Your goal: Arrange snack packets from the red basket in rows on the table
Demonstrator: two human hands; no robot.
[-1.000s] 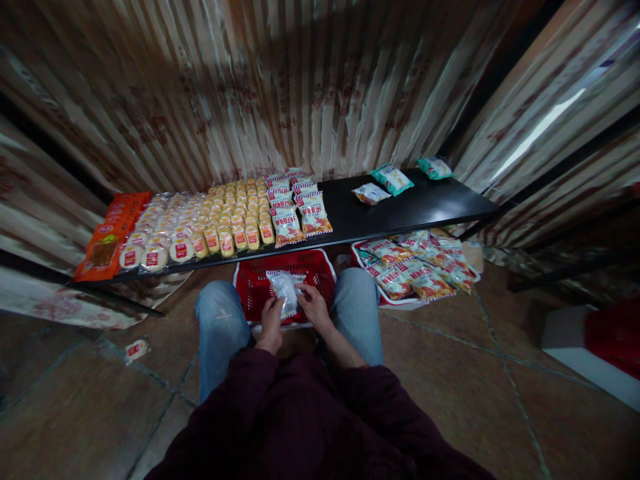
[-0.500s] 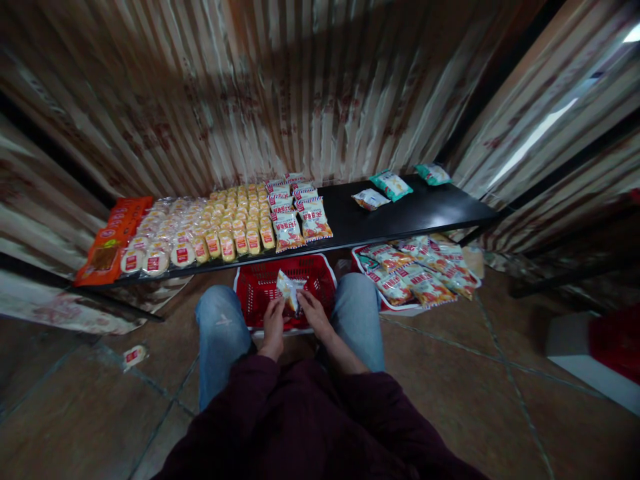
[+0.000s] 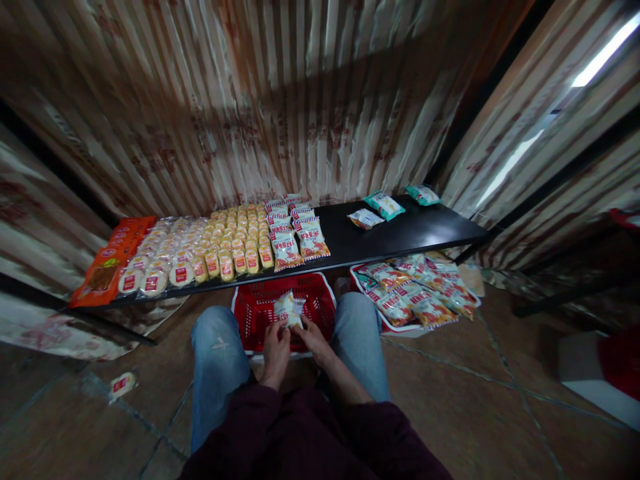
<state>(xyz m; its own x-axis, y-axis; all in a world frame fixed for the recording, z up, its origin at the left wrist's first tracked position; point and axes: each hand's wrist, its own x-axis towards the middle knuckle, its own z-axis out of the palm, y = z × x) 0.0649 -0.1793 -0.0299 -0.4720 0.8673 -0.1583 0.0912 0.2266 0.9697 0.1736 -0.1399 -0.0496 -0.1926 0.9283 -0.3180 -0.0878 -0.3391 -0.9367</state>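
Observation:
Between my knees, a white and orange snack bag (image 3: 289,309) is held up over a red plastic basket (image 3: 320,293). My left hand (image 3: 276,345) pinches its lower left side, and my right hand (image 3: 313,337) grips the lower right side. The fingertips are partly hidden by the bag. In front of me, two rows of similar snack bags (image 3: 311,239) lie on a black shelf (image 3: 350,243). Left of them are rows of small yellow wrapped cakes (image 3: 235,243) and round pale wrapped cakes (image 3: 153,283).
An orange packet (image 3: 107,263) lies at the shelf's left end. Two green bags (image 3: 385,205) and a white-orange bag (image 3: 365,219) are on its right half. A second red basket (image 3: 356,273), full of snack bags, stands beside my right knee. One wrapped cake (image 3: 123,385) lies on the floor at left.
The snack bag has turned in my hands, its printed face now showing more. Both hands stay on it. The whole view has tilted, so the shelf and baskets appear lower.

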